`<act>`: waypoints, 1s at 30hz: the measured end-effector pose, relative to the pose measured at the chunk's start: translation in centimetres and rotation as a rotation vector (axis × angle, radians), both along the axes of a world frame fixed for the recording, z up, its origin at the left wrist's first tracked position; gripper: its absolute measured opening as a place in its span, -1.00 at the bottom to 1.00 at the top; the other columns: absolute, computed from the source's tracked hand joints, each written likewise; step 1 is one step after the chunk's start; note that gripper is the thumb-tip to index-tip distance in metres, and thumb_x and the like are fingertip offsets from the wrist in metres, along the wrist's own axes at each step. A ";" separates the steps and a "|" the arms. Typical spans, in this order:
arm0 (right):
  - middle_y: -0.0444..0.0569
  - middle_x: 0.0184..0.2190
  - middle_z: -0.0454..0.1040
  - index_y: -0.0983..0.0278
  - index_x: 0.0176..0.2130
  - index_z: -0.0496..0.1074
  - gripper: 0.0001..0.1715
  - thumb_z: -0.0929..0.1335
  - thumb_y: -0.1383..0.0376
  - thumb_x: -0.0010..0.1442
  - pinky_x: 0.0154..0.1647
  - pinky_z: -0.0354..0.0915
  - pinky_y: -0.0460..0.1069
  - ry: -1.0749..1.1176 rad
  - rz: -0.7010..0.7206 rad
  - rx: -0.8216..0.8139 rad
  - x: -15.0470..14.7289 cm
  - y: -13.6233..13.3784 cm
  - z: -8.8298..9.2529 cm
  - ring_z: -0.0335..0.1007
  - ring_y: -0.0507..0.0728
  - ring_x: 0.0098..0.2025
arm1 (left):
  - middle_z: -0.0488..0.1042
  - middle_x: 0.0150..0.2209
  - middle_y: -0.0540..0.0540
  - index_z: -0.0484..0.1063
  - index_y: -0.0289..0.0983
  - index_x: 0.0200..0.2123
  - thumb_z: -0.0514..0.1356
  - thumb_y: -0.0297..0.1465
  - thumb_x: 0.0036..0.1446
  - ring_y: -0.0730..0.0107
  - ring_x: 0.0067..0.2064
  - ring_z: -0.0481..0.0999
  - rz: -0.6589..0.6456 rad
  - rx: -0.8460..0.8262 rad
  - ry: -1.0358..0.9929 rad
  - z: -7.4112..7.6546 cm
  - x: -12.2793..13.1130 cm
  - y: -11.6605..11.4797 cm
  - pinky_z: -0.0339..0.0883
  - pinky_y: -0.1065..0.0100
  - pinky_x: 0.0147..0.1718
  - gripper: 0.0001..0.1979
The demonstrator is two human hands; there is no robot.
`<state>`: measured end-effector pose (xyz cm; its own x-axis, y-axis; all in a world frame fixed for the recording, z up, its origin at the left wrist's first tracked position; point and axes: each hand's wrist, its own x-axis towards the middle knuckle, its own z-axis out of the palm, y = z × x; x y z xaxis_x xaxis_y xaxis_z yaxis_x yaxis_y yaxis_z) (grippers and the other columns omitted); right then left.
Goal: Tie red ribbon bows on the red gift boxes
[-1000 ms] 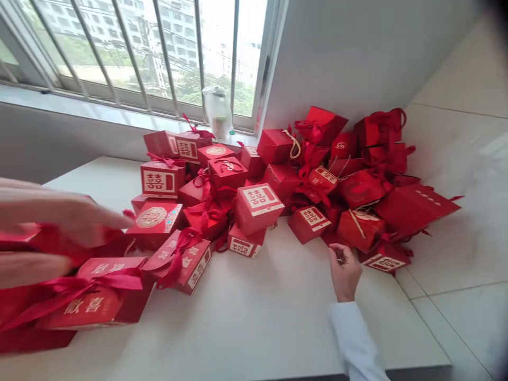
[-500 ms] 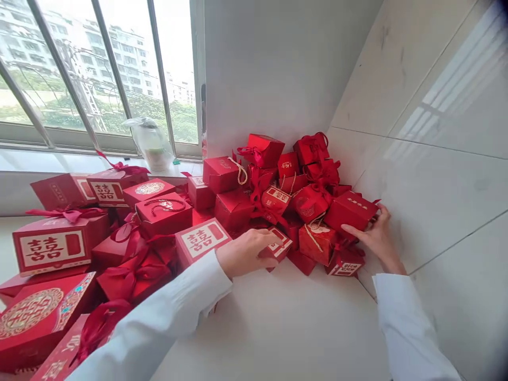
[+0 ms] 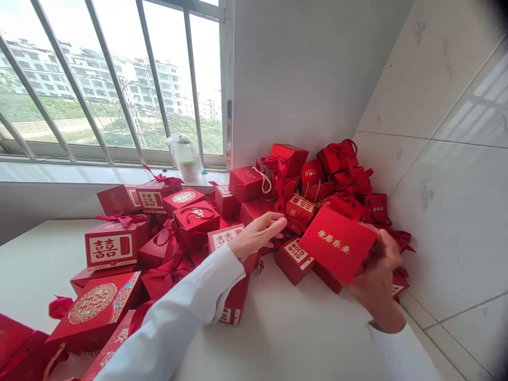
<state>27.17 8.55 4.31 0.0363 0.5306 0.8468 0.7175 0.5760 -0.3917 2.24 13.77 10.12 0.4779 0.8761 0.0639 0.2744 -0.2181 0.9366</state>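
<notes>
My right hand [image 3: 379, 280] grips a red gift box [image 3: 337, 241] with gold lettering, raised and tilted in front of the pile. Its fingers wrap round the box's right side and look slightly blurred. My left hand [image 3: 257, 235] hovers at the middle of the pile, fingers stretched out and holding nothing. Just right of its fingertips sits a smaller red box [image 3: 296, 259] with a white character label. Partly covered by the left hand and sleeve is another labelled red box [image 3: 223, 236].
More red boxes with ribbons and cords spread leftward, among them a large one with a round gold pattern [image 3: 93, 304]. A clear plastic jug [image 3: 186, 161] under a plastic bag stands on the sill by the barred window. A tiled wall [image 3: 456, 222] bounds the right side.
My right hand has lifted the gold-lettered box off the right of the pile and brought it forward. My left hand has come away from the small labelled box. The view has swung left.
</notes>
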 end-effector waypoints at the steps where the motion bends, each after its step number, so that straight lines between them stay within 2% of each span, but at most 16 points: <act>1: 0.17 0.22 0.09 0.14 0.26 -0.12 0.07 0.49 0.26 -0.05 0.12 0.21 0.36 -0.098 0.037 0.048 -1.0 0.2 -1.3 0.14 0.40 0.20 | 0.43 0.02 -0.20 0.23 -0.23 0.12 -0.04 0.04 0.17 0.23 -0.04 0.49 -0.035 -0.075 -0.047 0.1 0.0 -0.7 0.41 0.29 -0.21 -0.40; 3: 0.08 0.24 0.07 0.03 0.25 -0.11 0.00 0.46 0.31 0.00 0.13 0.21 0.37 -0.199 0.106 0.126 -2.5 0.7 -3.8 0.14 0.37 0.21 | 0.46 -0.02 -0.18 0.21 -0.21 0.14 0.14 0.03 0.06 0.18 -0.06 0.50 -0.121 -0.113 -0.063 -0.3 0.3 -2.2 0.41 0.23 -0.18 -0.33; 5: 0.09 0.30 -0.03 0.04 0.26 -0.16 0.00 0.42 0.39 0.04 0.13 0.17 0.42 -0.273 0.142 0.213 -3.3 1.3 -5.9 0.06 0.38 0.26 | 0.44 0.01 -0.20 0.18 -0.23 0.17 0.36 -0.10 -0.14 0.10 0.00 0.46 -0.141 -0.005 -0.067 -1.5 0.9 -3.7 0.36 0.15 -0.04 -0.18; 6: 0.08 0.31 -0.07 0.05 0.26 -0.15 -0.03 0.40 0.43 0.05 0.14 0.14 0.44 -0.300 0.156 0.247 -3.5 1.5 -6.8 0.02 0.37 0.28 | 0.38 0.09 -0.22 0.15 -0.24 0.19 0.41 -0.16 -0.21 0.05 0.08 0.40 -0.084 0.072 -0.091 -2.5 1.3 -4.5 0.29 0.10 0.06 -0.11; 9: 0.04 0.36 -0.17 0.05 0.18 -0.03 -0.18 0.30 0.56 0.07 0.16 0.06 0.50 -0.408 0.213 0.276 -3.7 1.5 -9.0 -0.09 0.33 0.33 | 0.06 0.27 -0.35 -0.02 -0.30 0.25 0.47 -0.21 -0.36 -0.11 0.30 0.05 0.246 0.196 -0.153 -6.7 3.0 -6.7 -0.01 -0.02 0.25 0.12; 11: 0.02 0.37 -0.23 0.06 0.11 0.05 -0.28 0.26 0.60 0.07 0.15 0.07 0.50 -0.495 0.254 0.245 -3.6 0.9 -10.4 -0.12 0.32 0.34 | 0.02 0.28 -0.35 -0.18 -0.26 0.27 0.47 -0.27 -0.36 -0.09 0.31 0.03 0.385 0.191 -0.175 -10.2 4.1 -8.0 0.03 -0.04 0.24 0.20; 13: 0.02 0.37 -0.19 0.09 0.08 0.11 -0.33 0.25 0.60 0.07 0.14 0.13 0.46 -0.565 0.282 0.193 -3.6 0.0 -11.9 -0.08 0.29 0.33 | 0.11 0.22 -0.33 -0.16 -0.21 0.23 0.42 -0.32 -0.27 -0.04 0.25 0.17 0.520 0.188 -0.155 -13.5 4.8 -8.9 0.12 -0.05 0.19 0.07; 15: 0.06 0.33 -0.03 0.14 0.07 0.16 -0.37 0.24 0.58 0.06 0.13 0.19 0.40 -0.610 0.295 0.131 -3.6 -1.2 -13.2 0.03 0.27 0.30 | 0.21 0.14 -0.30 -0.10 -0.19 0.15 0.35 -0.33 -0.15 -0.01 0.17 0.30 0.612 0.187 -0.152 -16.4 5.1 -9.2 0.24 -0.06 0.09 -0.13; 16: 0.09 0.30 0.04 0.17 0.08 0.17 -0.38 0.23 0.56 0.05 0.13 0.21 0.38 -0.618 0.305 0.099 -3.6 -1.7 -13.6 0.07 0.27 0.28 | 0.21 0.13 -0.31 -0.10 -0.19 0.13 0.33 -0.34 -0.13 -0.01 0.16 0.32 0.652 0.208 -0.151 -17.6 5.0 -9.1 0.25 -0.07 0.08 -0.17; 18: 0.16 0.24 0.14 0.23 0.13 0.15 -0.35 0.22 0.52 0.04 0.12 0.22 0.37 -0.576 0.317 0.040 -3.6 -2.6 -14.1 0.10 0.29 0.26 | 0.19 0.15 -0.31 -0.12 -0.18 0.13 0.34 -0.37 -0.15 0.00 0.18 0.29 0.633 0.239 -0.144 -19.1 4.4 -8.7 0.22 -0.06 0.11 -0.14; 20: 0.23 0.19 0.15 0.29 0.17 0.11 -0.33 0.22 0.48 0.05 0.09 0.23 0.37 -0.476 0.298 -0.008 -3.7 -3.1 -13.9 0.12 0.32 0.24 | 0.15 0.20 -0.31 -0.16 -0.17 0.16 0.34 -0.42 -0.17 0.02 0.21 0.26 0.529 0.223 -0.132 -19.8 3.3 -8.1 0.19 -0.03 0.15 -0.09; 23: 0.20 0.07 0.23 0.26 0.13 0.16 -0.47 0.23 0.39 0.15 0.01 0.31 0.29 -0.244 0.212 -0.090 -4.3 -3.0 -12.7 0.24 0.30 0.11 | 0.05 0.26 -0.33 -0.23 -0.18 0.22 0.33 -0.44 -0.18 0.00 0.26 0.18 0.383 0.169 -0.100 -19.8 1.7 -7.5 0.13 -0.05 0.19 0.00; 25: 0.13 -0.02 0.28 0.21 0.08 0.19 -0.58 0.23 0.34 0.22 0.00 0.31 0.24 -0.104 0.179 -0.150 -5.0 -2.4 -11.1 0.28 0.26 0.04 | -0.02 0.30 -0.31 -0.29 -0.15 0.25 0.32 -0.41 -0.15 0.01 0.30 0.09 0.335 0.151 -0.076 -19.7 1.1 -7.5 0.07 -0.08 0.22 0.03; 27: 0.09 -0.02 0.30 0.18 0.07 0.19 -0.62 0.24 0.29 0.25 0.06 0.27 0.23 -0.027 0.223 -0.242 -6.0 -1.3 -8.7 0.27 0.25 0.06 | -0.06 0.32 -0.27 -0.33 -0.11 0.27 0.32 -0.37 -0.13 0.03 0.34 0.00 0.320 0.153 -0.052 -19.6 0.8 -7.6 0.01 -0.08 0.24 0.04; 28: 0.08 0.01 0.29 0.17 0.09 0.17 -0.56 0.28 0.24 0.23 0.08 0.26 0.21 -0.009 0.284 -0.298 -6.5 -0.5 -7.3 0.26 0.25 0.09 | -0.07 0.33 -0.25 -0.33 -0.10 0.27 0.32 -0.35 -0.12 0.03 0.34 -0.01 0.319 0.156 -0.043 -19.6 0.8 -7.7 0.01 -0.07 0.25 0.04; 30: 0.11 0.14 0.17 0.17 0.18 0.08 -0.28 0.40 0.16 0.12 0.14 0.22 0.18 -0.081 0.440 -0.407 -7.9 1.4 -4.2 0.18 0.27 0.17 | -0.01 0.31 -0.26 -0.31 -0.13 0.28 0.33 -0.34 -0.15 0.01 0.32 0.04 0.314 0.144 -0.031 -19.6 0.8 -7.9 0.06 -0.05 0.24 0.05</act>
